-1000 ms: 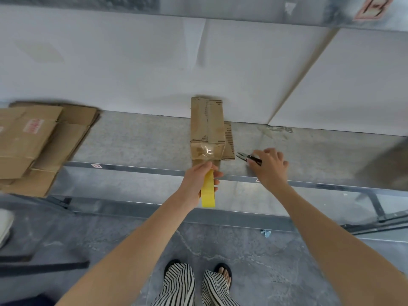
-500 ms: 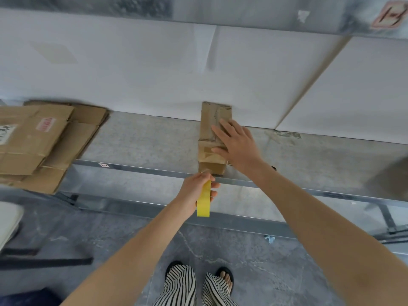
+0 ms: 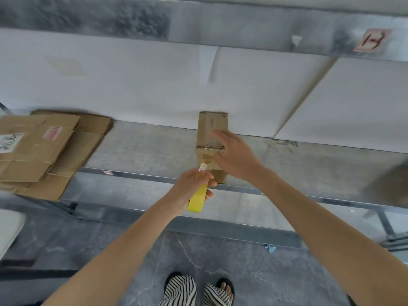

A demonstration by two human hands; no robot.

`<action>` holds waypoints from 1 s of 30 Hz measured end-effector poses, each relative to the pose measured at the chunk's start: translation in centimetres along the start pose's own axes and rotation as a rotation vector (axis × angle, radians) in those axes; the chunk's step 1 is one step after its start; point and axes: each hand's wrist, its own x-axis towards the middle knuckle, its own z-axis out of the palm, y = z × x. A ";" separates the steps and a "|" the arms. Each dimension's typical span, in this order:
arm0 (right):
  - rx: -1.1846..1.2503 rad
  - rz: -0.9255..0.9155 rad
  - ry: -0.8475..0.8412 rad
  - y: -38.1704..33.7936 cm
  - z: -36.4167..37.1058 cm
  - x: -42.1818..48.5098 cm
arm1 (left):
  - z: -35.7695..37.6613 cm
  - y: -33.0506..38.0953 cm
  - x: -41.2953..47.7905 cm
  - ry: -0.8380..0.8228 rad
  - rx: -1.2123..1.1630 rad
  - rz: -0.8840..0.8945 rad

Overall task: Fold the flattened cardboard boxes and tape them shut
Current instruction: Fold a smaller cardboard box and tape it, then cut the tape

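Left hand [image 3: 189, 187] grips the yellow tape roll [image 3: 197, 201]; right hand [image 3: 238, 159] splays its fingers [image 3: 221, 137] over the oblong cardboard box [image 3: 209, 123].

The bare left forearm [image 3: 123, 246] and bare right forearm [image 3: 309, 208] are stretched forward toward the front edge of the grey metal shelf [image 3: 143, 149]. The left hand [image 3: 191, 188] is curled round a yellow roll of tape [image 3: 197, 200], just below that edge. The right hand [image 3: 237, 159] is held palm down above the edge, its fingers [image 3: 217, 135] loosely spread and blurred.
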 end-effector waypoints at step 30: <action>0.714 0.338 0.123 -2.1 -2.7 0.5 | -4.9 7.7 -1.9 -0.200 0.535 0.284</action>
